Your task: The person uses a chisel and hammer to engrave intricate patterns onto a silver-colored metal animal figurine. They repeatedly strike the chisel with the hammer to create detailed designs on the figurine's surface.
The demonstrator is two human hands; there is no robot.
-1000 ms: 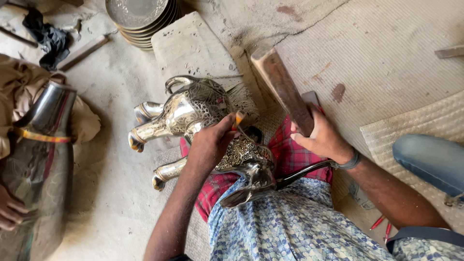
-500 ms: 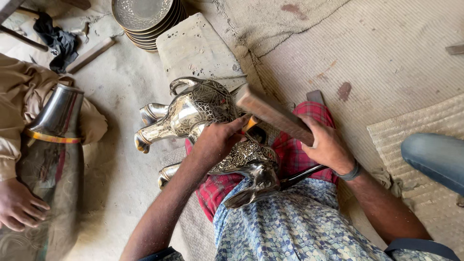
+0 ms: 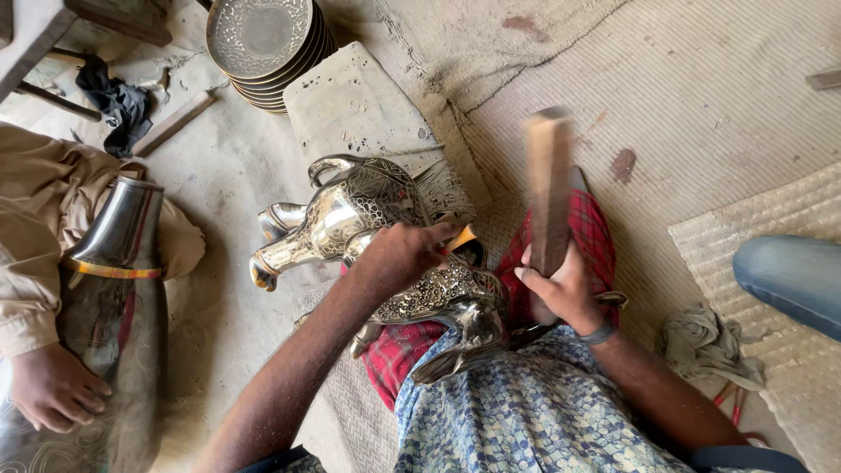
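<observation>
Sitting on the floor, the person had a silver elephant figure (image 3: 368,228) lying across the lap, its trunk and legs pointing to the person's left and its patterned body resting on a red checked cloth (image 3: 583,232) over the thighs. The left hand (image 3: 399,258) lay on the figure's back, its grip clenched around a small tool with an orange tip (image 3: 462,237) that touched the engraved metal. The right hand (image 3: 561,289) was closed tight around the lower end of a wooden mallet (image 3: 550,188), which stood almost upright above the lap and showed blurred. A dark band sat on that wrist.

Beyond the figure lay a flat grey stone slab (image 3: 355,109), and just past it a stack of engraved metal plates (image 3: 263,44). A black rag (image 3: 114,101) lay near the plates on the dusty floor. To the person's left, another person's hand (image 3: 53,390) rested on a tall dark metal vase (image 3: 96,333) held across beige clothing. On the right, a knee in blue jeans (image 3: 788,271) reached in over a woven mat (image 3: 762,228), with a crumpled grey cloth (image 3: 705,346) near it.
</observation>
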